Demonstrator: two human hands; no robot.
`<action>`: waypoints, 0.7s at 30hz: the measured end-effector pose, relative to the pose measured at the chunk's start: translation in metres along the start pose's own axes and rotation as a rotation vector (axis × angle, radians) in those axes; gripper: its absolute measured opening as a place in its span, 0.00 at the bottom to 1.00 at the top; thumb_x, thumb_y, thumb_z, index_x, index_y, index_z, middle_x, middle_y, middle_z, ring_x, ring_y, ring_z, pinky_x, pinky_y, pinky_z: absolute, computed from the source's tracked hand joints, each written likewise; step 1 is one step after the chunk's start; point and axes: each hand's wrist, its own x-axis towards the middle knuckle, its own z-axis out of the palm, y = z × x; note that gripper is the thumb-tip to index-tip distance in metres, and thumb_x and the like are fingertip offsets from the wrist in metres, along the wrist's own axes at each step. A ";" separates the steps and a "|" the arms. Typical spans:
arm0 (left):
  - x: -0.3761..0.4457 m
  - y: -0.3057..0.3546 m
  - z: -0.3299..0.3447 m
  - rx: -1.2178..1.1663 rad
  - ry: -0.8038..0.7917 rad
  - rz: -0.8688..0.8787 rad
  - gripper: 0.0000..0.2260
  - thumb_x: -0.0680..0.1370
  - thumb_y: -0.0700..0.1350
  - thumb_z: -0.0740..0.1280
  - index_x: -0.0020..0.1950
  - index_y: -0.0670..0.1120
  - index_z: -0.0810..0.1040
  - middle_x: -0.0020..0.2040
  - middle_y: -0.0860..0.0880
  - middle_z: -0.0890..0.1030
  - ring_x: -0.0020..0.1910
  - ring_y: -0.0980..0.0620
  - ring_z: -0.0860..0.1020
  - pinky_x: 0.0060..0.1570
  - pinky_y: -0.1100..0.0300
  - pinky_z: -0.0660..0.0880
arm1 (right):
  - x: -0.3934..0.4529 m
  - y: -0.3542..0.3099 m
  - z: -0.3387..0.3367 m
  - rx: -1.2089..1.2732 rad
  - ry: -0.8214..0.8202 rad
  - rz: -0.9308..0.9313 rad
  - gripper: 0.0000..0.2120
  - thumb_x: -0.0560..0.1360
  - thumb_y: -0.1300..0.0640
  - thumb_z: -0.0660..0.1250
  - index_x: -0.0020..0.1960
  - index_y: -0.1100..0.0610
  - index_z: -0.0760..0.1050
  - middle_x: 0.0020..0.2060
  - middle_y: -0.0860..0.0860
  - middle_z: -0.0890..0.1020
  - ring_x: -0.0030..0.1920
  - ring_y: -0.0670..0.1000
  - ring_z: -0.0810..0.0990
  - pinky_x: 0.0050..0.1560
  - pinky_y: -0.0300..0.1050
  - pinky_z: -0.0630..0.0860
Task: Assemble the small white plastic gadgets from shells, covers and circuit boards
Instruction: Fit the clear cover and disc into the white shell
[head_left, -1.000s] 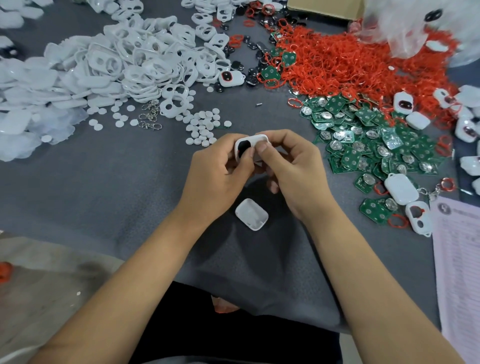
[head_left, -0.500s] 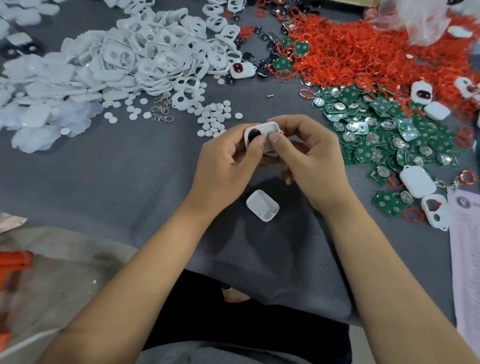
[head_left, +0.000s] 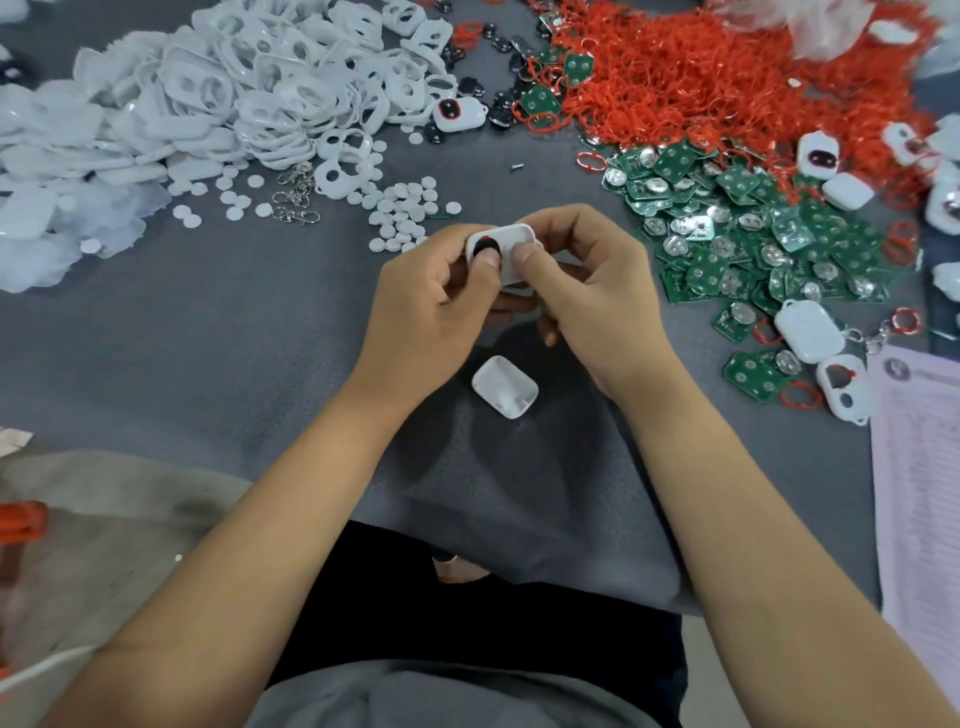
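**White gadget held in both hands over grey cloth**

At far left, a pile of flat white covers (head_left: 47, 156) is spread on the grey cloth (head_left: 208, 338). Just right of it a heap of white shells w/ two cut-outs (head_left: 270, 88) is stacked, reaching toward the far edge. Small white discs (head_left: 400, 218) are scattered near that heap, w/ a few metal clasps (head_left: 296, 200) beside them. One finished gadget w/ red ring (head_left: 460, 115) is seen at the heap's right edge, among small dark buttons (head_left: 470, 85).

At centre, the gadget in work (head_left: 506, 249) is held above the cloth, between both hands. It is gripped by the left hand (head_left: 431, 312), fingers curled round its left end, thumb laid on a black button w/ a red rim. It is also grasped by the right hand (head_left: 597, 296), thumb pressed on the white face, fingers wrapped behind. Near the wrists, a loose white shell (head_left: 505, 387) is laid hollow side up on the cloth, apart from both hands.

To the right, green circuit boards (head_left: 737, 234) are piled, w/ a large mass of red rings (head_left: 701, 78) behind them at far right. More white gadgets (head_left: 808, 330) are set among and near the boards; others lie along the right edge. A printed paper sheet (head_left: 924, 493) is laid at near right. An orange item (head_left: 21, 522) is partly seen at near left; what it is cannot be told.
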 end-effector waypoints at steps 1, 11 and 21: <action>0.000 -0.001 0.000 -0.030 0.000 -0.026 0.10 0.84 0.38 0.64 0.60 0.43 0.84 0.49 0.55 0.86 0.48 0.57 0.86 0.46 0.62 0.82 | 0.000 0.000 0.000 0.000 -0.001 -0.003 0.02 0.80 0.59 0.70 0.52 0.56 0.81 0.40 0.48 0.83 0.28 0.49 0.76 0.23 0.42 0.71; 0.001 -0.010 -0.001 -0.085 -0.012 -0.104 0.07 0.84 0.43 0.68 0.57 0.43 0.83 0.46 0.50 0.87 0.45 0.51 0.87 0.42 0.50 0.85 | -0.002 -0.002 0.002 -0.039 -0.010 -0.012 0.04 0.80 0.60 0.70 0.54 0.60 0.80 0.41 0.55 0.84 0.28 0.47 0.77 0.23 0.41 0.71; -0.001 -0.004 0.001 -0.150 -0.036 -0.056 0.08 0.85 0.40 0.66 0.60 0.41 0.83 0.48 0.51 0.87 0.45 0.55 0.87 0.41 0.63 0.83 | -0.002 -0.004 0.003 -0.051 0.041 0.022 0.02 0.79 0.60 0.70 0.50 0.55 0.80 0.37 0.47 0.83 0.27 0.42 0.76 0.27 0.35 0.72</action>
